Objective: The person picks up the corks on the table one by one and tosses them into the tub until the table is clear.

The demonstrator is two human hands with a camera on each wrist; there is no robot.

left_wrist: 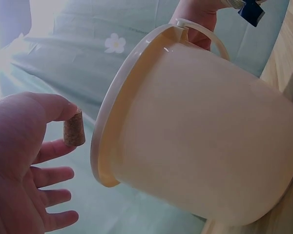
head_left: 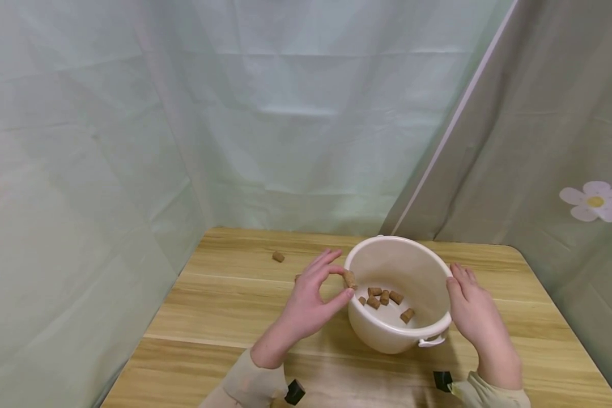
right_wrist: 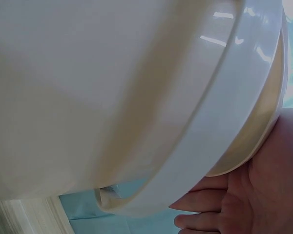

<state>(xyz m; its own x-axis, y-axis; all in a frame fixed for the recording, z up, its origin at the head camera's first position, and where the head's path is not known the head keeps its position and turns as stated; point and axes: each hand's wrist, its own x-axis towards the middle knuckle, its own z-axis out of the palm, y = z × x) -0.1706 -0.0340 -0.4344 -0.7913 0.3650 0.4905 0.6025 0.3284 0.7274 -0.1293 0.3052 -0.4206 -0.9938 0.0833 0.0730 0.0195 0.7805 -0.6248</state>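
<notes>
Between thumb and index finger, my left hand (head_left: 308, 303) pinches a cork (head_left: 349, 279) at the left rim of a white bucket (head_left: 387, 339); its other fingers are spread. In the left wrist view the cork (left_wrist: 74, 128) is upright, just outside the rim. My right hand (head_left: 471, 309) rests against the bucket's right side at the rim. The right wrist view shows its fingers (right_wrist: 200, 200) fairly straight, with the thumb hidden there. Several corks (head_left: 385, 297) lie on the bucket's floor.
One cork (head_left: 278, 256) lies on the wooden table (head_left: 209, 317) toward the back left. Another cork (head_left: 297, 277) shows partly behind my left hand. The bucket's handle (head_left: 432, 341) hangs at its front right. Pale curtains (head_left: 306, 141) stand around the table.
</notes>
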